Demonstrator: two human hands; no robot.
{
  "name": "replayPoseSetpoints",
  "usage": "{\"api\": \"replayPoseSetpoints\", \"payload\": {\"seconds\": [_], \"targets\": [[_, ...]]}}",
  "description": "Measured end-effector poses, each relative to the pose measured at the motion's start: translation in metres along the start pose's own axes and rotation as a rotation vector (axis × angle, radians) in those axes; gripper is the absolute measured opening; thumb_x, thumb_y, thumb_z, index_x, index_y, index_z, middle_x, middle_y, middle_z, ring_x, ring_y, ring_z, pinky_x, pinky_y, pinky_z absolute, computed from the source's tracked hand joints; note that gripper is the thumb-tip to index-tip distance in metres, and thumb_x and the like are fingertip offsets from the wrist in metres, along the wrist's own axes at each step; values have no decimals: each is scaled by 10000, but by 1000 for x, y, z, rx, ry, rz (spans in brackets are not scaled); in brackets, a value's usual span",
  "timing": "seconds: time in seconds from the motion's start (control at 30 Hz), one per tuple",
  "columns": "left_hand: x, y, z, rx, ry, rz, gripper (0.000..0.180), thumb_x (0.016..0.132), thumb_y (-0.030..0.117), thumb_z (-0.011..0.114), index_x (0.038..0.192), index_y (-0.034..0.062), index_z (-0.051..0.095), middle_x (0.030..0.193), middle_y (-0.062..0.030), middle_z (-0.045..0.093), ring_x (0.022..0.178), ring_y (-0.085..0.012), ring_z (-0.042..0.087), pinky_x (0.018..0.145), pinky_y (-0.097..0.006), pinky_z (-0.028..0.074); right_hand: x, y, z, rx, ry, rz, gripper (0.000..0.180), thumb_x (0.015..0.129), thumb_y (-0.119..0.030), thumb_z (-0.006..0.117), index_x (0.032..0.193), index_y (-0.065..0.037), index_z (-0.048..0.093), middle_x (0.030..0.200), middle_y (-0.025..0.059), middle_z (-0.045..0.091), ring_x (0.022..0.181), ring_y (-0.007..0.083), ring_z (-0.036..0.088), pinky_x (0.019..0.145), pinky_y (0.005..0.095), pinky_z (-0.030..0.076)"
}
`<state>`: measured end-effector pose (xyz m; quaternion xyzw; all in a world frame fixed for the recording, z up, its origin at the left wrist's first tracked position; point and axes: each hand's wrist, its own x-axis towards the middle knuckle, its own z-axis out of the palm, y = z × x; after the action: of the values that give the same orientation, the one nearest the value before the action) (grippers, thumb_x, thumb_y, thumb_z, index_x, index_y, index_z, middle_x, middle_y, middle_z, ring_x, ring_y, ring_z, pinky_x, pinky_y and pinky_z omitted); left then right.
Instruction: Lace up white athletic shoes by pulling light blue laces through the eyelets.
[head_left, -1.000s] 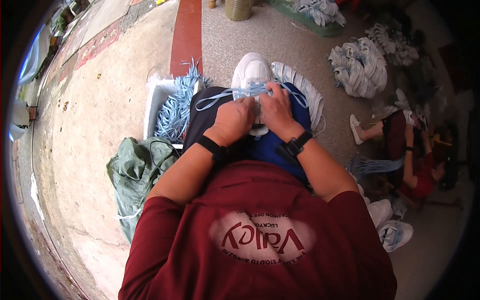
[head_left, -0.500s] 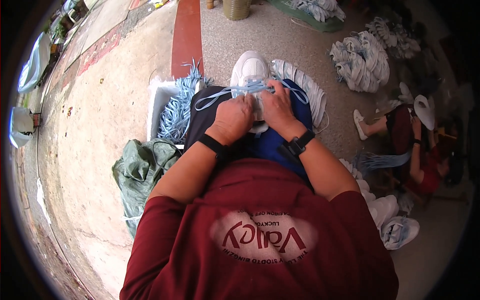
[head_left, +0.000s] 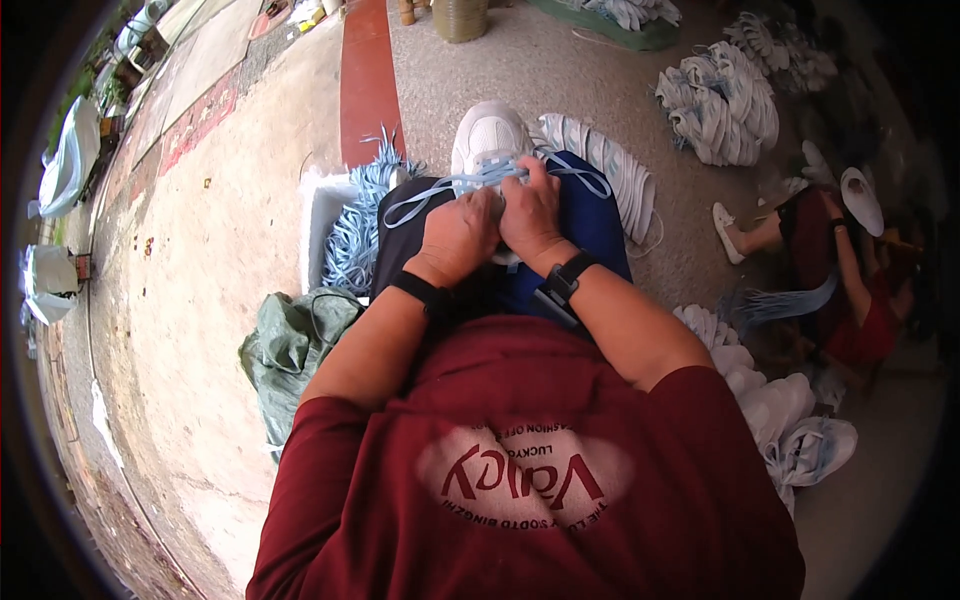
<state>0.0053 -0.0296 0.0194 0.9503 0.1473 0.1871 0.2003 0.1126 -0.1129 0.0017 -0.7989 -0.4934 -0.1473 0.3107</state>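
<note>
A white sneaker (head_left: 490,128) rests on my lap with its toe pointing away from me. Light blue shoelace (head_left: 415,203) crosses its front, with loose loops hanging out to both sides. My left hand (head_left: 460,237) is closed over the near part of the shoe; its fingertips curl inward, and what they pinch is hidden. Right beside it, my right hand (head_left: 530,207) is closed at the lacing, fingers bent against the blue lace. The two hands almost touch and cover the shoe's opening.
Left of my legs stands a white box (head_left: 313,225) of blue laces (head_left: 355,235), with a green sack (head_left: 295,340) nearer. White shoe uppers (head_left: 605,175) lie in a row beyond my right knee. Shoe piles (head_left: 718,105) and a seated co-worker (head_left: 855,300) are at right.
My right hand has shifted slightly left and nearer, closing in on my left hand. The shoe sits slightly further left in view. The co-worker's arm and the shoe there have moved.
</note>
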Motion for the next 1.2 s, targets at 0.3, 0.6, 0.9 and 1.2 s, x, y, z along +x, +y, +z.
{"api": "replayPoseSetpoints", "payload": {"seconds": [0.3, 0.6, 0.9, 1.2], "targets": [[-9, -7, 1, -118, 46, -50, 444, 689, 131, 598, 1110, 19, 510, 940, -182, 614, 847, -329, 606, 729, -400, 494, 11, 13, -7, 37, -132, -263, 71, 692, -100, 576, 743, -61, 604, 1083, 197, 531, 1060, 320, 454, 872, 438, 331], [-8, -4, 0, -196, -18, -178, 456, 686, 111, 585, 1123, 29, 485, 958, -187, 603, 854, -337, 599, 716, -400, 491, 14, 10, 0, 28, -29, -232, 79, 657, -85, 587, 726, -61, 619, 1055, 165, 533, 1068, 299, 452, 863, 435, 321], [-4, -4, 0, -101, 94, 15, 434, 713, 127, 564, 1120, 0, 485, 907, -181, 620, 824, -334, 610, 707, -398, 494, 5, 15, 5, 99, -40, 100, 75, 662, -111, 646, 719, -81, 607, 1058, 151, 534, 1021, 313, 476, 834, 451, 342], [-3, -3, -9, -111, 57, 67, 361, 757, 137, 559, 1084, -6, 501, 873, -210, 615, 811, -348, 605, 672, -420, 485, 3, 11, 6, 77, -7, 95, 89, 678, -88, 614, 760, -71, 584, 1063, 146, 519, 1008, 338, 474, 849, 458, 349]]}}
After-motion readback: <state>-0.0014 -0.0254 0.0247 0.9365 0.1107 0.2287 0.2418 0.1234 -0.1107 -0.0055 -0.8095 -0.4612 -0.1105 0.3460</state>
